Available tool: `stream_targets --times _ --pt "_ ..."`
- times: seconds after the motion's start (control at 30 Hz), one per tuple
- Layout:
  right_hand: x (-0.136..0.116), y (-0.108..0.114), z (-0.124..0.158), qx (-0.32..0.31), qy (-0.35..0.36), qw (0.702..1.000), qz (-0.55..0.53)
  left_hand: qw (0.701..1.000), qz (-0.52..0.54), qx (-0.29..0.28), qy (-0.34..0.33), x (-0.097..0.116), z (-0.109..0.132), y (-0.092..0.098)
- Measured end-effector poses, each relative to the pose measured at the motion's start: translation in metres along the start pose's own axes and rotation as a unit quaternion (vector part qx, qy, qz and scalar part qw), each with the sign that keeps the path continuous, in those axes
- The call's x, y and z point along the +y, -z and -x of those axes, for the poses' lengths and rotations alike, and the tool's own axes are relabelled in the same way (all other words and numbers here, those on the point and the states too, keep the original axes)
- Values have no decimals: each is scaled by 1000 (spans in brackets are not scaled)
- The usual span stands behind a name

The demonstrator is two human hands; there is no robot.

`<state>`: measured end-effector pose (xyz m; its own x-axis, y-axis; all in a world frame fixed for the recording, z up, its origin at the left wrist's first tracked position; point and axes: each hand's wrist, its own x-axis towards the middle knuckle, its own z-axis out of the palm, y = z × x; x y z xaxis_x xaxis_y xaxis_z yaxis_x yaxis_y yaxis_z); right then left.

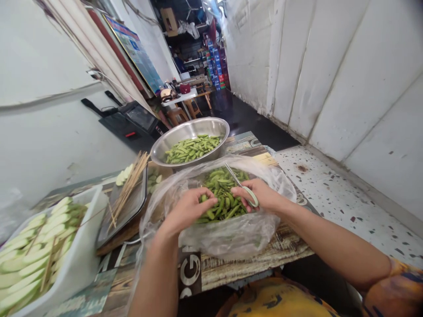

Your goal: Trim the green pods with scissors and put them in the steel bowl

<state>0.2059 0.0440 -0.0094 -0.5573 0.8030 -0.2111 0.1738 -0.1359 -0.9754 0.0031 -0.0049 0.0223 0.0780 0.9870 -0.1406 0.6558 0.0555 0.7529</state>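
A clear plastic bag (pixel 231 237) lies open on the low table, full of green bean pods (pixel 222 193). My left hand (pixel 187 210) reaches into the bag with its fingers curled on a pod at the pile's left edge. My right hand (pixel 261 196) is closed round the green handles of a pair of scissors (pixel 241 185), whose blades point up and left over the pods. Behind the bag stands a steel bowl (pixel 190 130) holding cut green pods (pixel 191 149).
A white tub (pixel 82 259) of skewered pale-green slices sits at the left. A metal tray (pixel 132 207) with bamboo skewers (pixel 130 187) lies beside it. A white wall runs along the left, a speckled floor on the right, stools and crates far behind.
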Motion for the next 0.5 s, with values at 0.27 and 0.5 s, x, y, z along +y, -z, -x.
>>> stream_targets --times 0.27,0.5 --pt "-4 1 7 -44 29 996 74 972 -232 39 -5 2 -6 -26" --pt "2 2 7 -106 42 985 132 987 -22 159 -15 -5 -11 -15"
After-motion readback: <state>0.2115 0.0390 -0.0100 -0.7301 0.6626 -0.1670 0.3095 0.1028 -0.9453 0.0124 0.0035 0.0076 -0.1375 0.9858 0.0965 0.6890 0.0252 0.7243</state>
